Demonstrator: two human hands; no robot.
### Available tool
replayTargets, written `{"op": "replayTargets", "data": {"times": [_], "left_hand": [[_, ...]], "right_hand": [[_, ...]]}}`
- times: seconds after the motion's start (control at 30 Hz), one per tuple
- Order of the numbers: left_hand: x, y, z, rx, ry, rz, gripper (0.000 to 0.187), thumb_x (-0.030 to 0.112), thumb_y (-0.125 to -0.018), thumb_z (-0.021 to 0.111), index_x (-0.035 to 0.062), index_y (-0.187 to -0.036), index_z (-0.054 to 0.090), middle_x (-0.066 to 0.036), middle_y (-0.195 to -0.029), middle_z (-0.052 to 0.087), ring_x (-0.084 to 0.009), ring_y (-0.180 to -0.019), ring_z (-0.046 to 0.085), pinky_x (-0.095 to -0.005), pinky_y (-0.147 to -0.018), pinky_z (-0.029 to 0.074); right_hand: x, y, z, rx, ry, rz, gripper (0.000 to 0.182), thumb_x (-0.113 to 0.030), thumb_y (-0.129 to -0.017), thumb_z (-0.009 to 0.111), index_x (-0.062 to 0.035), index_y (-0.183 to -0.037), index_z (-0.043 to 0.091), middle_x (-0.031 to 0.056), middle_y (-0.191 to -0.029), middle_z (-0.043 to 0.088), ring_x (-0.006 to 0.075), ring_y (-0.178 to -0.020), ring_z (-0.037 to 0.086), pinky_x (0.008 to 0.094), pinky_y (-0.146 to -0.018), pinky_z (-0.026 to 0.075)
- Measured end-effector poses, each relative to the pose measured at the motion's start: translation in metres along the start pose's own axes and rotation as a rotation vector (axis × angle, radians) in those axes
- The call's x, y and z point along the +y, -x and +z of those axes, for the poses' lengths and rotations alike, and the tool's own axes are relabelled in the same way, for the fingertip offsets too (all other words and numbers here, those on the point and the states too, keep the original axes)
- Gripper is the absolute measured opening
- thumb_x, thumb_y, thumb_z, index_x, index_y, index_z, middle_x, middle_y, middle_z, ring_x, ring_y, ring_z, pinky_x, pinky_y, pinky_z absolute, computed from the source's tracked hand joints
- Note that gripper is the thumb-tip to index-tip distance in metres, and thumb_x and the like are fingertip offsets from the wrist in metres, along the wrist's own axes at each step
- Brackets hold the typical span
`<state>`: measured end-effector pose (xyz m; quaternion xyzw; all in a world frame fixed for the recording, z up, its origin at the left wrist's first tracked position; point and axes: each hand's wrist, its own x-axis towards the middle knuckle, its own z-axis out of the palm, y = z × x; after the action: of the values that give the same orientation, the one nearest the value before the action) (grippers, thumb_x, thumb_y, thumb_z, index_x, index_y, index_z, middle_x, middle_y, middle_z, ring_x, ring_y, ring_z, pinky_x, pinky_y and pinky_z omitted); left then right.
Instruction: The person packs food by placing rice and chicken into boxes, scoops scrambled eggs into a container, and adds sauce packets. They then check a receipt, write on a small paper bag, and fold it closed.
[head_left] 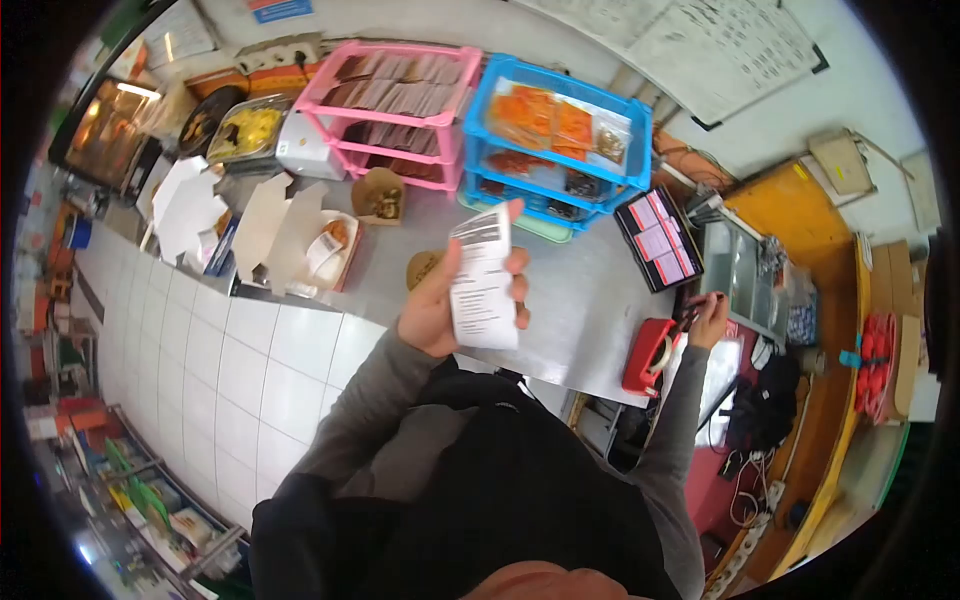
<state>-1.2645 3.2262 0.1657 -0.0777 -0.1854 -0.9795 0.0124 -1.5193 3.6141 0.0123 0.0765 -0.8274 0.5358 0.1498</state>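
Observation:
My left hand [430, 308] is wrapped around a white printed receipt [482, 285], held upright over the metal counter with its text facing me. Over on the right, my right hand [710, 320] is closed, fingertips pinched together around something dark and small that I cannot make out. Just left of that hand sits a red tape dispenser [650, 358] with a roll in it. Beyond it stands a tablet [660, 238] showing pink panels. Behind the receipt, a small brown paper box [425, 268] is partly covered by my left hand.
Open white boxes [275, 235] with food line the counter's left side, beside a brown food box [379, 196]. A pink tiered rack [455, 120] and a blue tiered rack [560, 150] of packets stand behind. A clear divided container [740, 265] is at right.

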Motion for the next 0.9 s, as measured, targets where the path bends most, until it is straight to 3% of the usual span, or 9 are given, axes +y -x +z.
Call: {"op": "replayTargets", "data": {"times": [0.1,0.17,0.23,0.3,0.4,0.5,0.7,0.8,0.9], "left_hand": [[-0.006,-0.007,0.007,-0.075,0.022,-0.005,0.075,0.051,-0.098,0.04,0.0134,-0.153,0.006,-0.008,-0.106,0.046,-0.0214,-0.092,0.051,-0.0455,-0.077,0.047],[-0.011,-0.011,0.011,-0.11,0.023,-0.008,0.074,0.05,-0.099,0.039,0.013,-0.153,0.006,-0.009,-0.106,0.046,-0.0212,-0.091,0.051,-0.0451,-0.077,0.047],[-0.015,-0.015,0.018,-0.128,0.028,-0.026,0.074,0.05,-0.099,0.037,0.0125,-0.153,0.005,-0.008,-0.105,0.046,-0.0213,-0.091,0.052,-0.0459,-0.078,0.047],[-0.019,-0.019,0.024,-0.146,0.02,-0.039,0.074,0.051,-0.099,0.037,0.0128,-0.153,0.004,-0.008,-0.104,0.046,-0.0214,-0.09,0.052,-0.0467,-0.08,0.048],[-0.026,-0.021,0.035,-0.167,0.002,-0.047,0.074,0.049,-0.099,0.039,0.0115,-0.153,0.004,-0.008,-0.104,0.046,-0.0217,-0.092,0.053,-0.0461,-0.086,0.048],[-0.037,-0.021,0.04,-0.125,-0.162,-0.031,0.078,0.043,-0.096,0.046,0.0079,-0.152,0.005,-0.009,-0.107,0.047,-0.0227,-0.096,0.055,-0.045,-0.092,0.046],[-0.061,-0.008,0.051,-0.012,-0.308,0.037,0.085,0.031,-0.082,0.05,0.0021,-0.151,0.01,-0.017,-0.126,0.049,-0.0286,-0.11,0.055,-0.0434,-0.098,0.044],[-0.073,-0.003,0.052,-0.097,-0.321,0.124,0.065,0.026,-0.086,0.045,0.0003,-0.144,0.029,-0.016,-0.134,0.046,-0.0253,-0.115,0.052,-0.0403,-0.1,0.043],[-0.084,0.01,0.05,-0.042,-0.349,0.185,0.065,0.026,-0.084,0.043,-0.0002,-0.143,0.031,-0.017,-0.133,0.047,-0.026,-0.116,0.052,-0.0398,-0.1,0.043]], "right_hand": [[-0.086,0.038,0.03,-0.07,-0.278,0.1,0.02,-0.021,-0.098,0.052,-0.0052,-0.088,0.055,-0.0044,-0.065,0.045,0.0058,-0.057,0.042,0.0229,-0.054,0.036],[-0.166,0.081,0.044,-0.334,-0.293,0.161,0.018,-0.018,-0.096,0.057,-0.0029,-0.086,0.057,-0.0037,-0.067,0.047,0.0037,-0.06,0.042,0.0201,-0.055,0.034],[-0.219,0.113,0.055,-0.595,-0.299,-0.028,0.018,-0.018,-0.092,0.062,-0.0004,-0.088,0.061,-0.0028,-0.069,0.048,0.003,-0.062,0.042,0.0185,-0.057,0.033],[-0.251,0.134,0.06,-0.768,-0.443,0.031,0.019,-0.016,-0.087,0.067,0.0018,-0.091,0.062,-0.0017,-0.071,0.051,0.0034,-0.063,0.044,0.0187,-0.057,0.035],[-0.271,0.156,0.065,-0.71,-0.704,0.092,0.017,-0.012,-0.084,0.07,0.0029,-0.083,0.062,-0.0026,-0.067,0.048,0.0034,-0.06,0.041,0.02,-0.053,0.031],[-0.272,0.156,0.055,-0.756,-0.503,0.024,0.018,-0.013,-0.085,0.069,0.0033,-0.081,0.062,-0.0035,-0.062,0.045,0.0033,-0.057,0.039,0.0207,-0.051,0.028],[-0.276,0.158,0.037,-0.673,-0.604,0.018,0.015,-0.009,-0.089,0.063,0.0042,-0.082,0.062,-0.0018,-0.064,0.052,0.003,-0.058,0.038,0.0212,-0.051,0.028],[-0.274,0.158,0.03,-0.711,-0.651,0.043,0.015,-0.009,-0.09,0.062,0.0045,-0.084,0.062,-0.002,-0.067,0.053,0.0028,-0.059,0.039,0.0209,-0.053,0.029],[-0.266,0.164,0.032,-0.786,-0.702,0.096,0.015,-0.009,-0.091,0.062,0.0039,-0.084,0.061,-0.0021,-0.068,0.054,0.0024,-0.06,0.039,0.0209,-0.053,0.029]]}}
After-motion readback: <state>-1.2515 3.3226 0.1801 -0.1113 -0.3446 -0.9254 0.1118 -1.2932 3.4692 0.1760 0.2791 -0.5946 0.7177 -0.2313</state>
